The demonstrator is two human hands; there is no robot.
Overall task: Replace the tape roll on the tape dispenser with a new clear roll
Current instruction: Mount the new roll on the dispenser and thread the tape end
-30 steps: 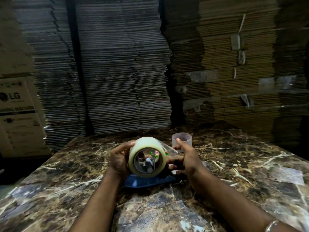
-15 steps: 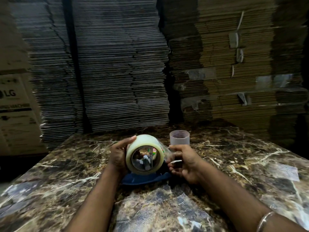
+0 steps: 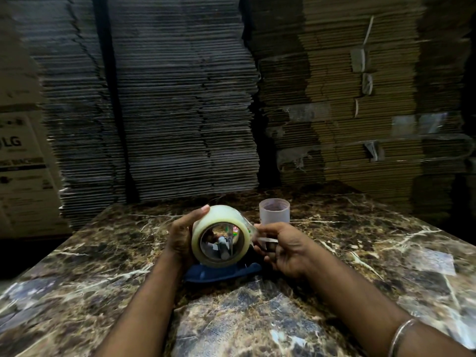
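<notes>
A full clear tape roll (image 3: 206, 228) sits on the hub of a blue tape dispenser (image 3: 221, 273) that lies on the marble table (image 3: 360, 253). My left hand (image 3: 181, 235) wraps the roll's left side, thumb on top. My right hand (image 3: 286, 248) is at the roll's right side, its fingers pinching the loose tape end by the dispenser's front. The dispenser's front part is hidden behind that hand. An empty whitish tape core (image 3: 274, 211) stands upright just behind my right hand.
Tall stacks of flattened cardboard (image 3: 185, 99) rise right behind the table's far edge. A printed carton (image 3: 20, 171) stands at the left. The table drops off into shadow on the left side.
My right hand has drawn back from beside the empty core toward me, pulling the tape end. The left hand stays on the roll. The camera has tilted slightly.
</notes>
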